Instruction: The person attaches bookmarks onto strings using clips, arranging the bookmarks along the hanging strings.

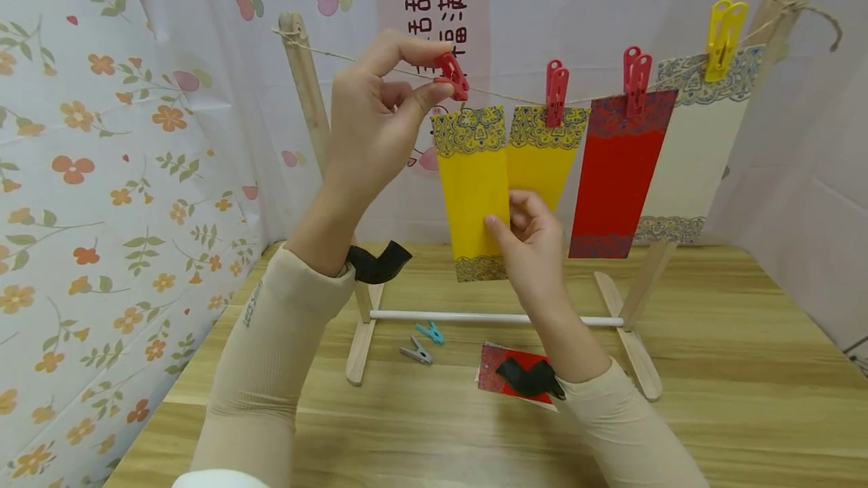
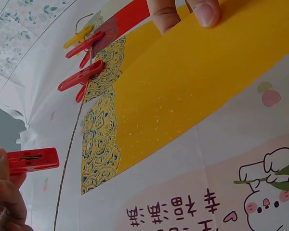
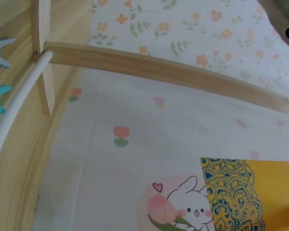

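My left hand (image 1: 373,119) pinches a red clothespin (image 1: 453,77) by its handles, beside the twine line (image 1: 502,96). The left wrist view shows a small gap between this clothespin (image 2: 32,160) and the twine. My right hand (image 1: 539,254) grips a yellow card (image 1: 475,194) with patterned bands by its right edge, thumb in front. The card's top lies just below the clothespin. Behind and to the right, a second yellow card (image 1: 542,164) hangs from a red clothespin (image 1: 556,94). In the right wrist view, only part of the held card (image 3: 274,187) shows.
A red card (image 1: 620,179) and a cream card (image 1: 705,134) hang farther right. The wooden rack has a left post (image 1: 305,74) and a white lower bar (image 1: 461,317). Below lie a blue clothespin (image 1: 431,333), a grey one (image 1: 417,352) and a red card (image 1: 491,367).
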Demonstrator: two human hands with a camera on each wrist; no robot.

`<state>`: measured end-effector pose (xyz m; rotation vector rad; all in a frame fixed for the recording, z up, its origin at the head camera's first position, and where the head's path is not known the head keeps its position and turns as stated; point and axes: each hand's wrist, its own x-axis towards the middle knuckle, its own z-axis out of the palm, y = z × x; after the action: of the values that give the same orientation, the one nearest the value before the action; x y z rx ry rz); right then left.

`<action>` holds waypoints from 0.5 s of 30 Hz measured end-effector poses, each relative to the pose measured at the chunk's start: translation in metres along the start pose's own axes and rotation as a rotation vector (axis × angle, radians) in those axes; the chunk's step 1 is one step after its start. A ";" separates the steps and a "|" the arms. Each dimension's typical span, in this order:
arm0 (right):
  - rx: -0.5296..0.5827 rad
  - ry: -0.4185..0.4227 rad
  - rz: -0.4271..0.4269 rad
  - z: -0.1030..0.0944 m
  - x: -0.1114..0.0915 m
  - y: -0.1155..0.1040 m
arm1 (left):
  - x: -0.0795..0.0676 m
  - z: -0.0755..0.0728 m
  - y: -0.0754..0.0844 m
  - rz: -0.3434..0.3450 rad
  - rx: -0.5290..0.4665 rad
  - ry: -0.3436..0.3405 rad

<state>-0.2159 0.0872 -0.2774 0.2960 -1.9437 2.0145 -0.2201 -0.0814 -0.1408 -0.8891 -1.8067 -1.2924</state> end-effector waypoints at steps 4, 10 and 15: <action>0.022 -0.004 -0.004 0.003 0.002 -0.004 | 0.005 0.004 -0.002 0.043 -0.013 0.023; 0.060 0.014 0.000 0.005 0.004 -0.007 | 0.007 0.011 -0.007 0.086 -0.058 0.042; 0.089 0.043 -0.036 0.006 0.004 -0.007 | 0.009 0.016 -0.007 0.084 -0.066 0.030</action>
<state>-0.2180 0.0821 -0.2692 0.3045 -1.8135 2.0708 -0.2331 -0.0671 -0.1396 -0.9660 -1.6939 -1.3113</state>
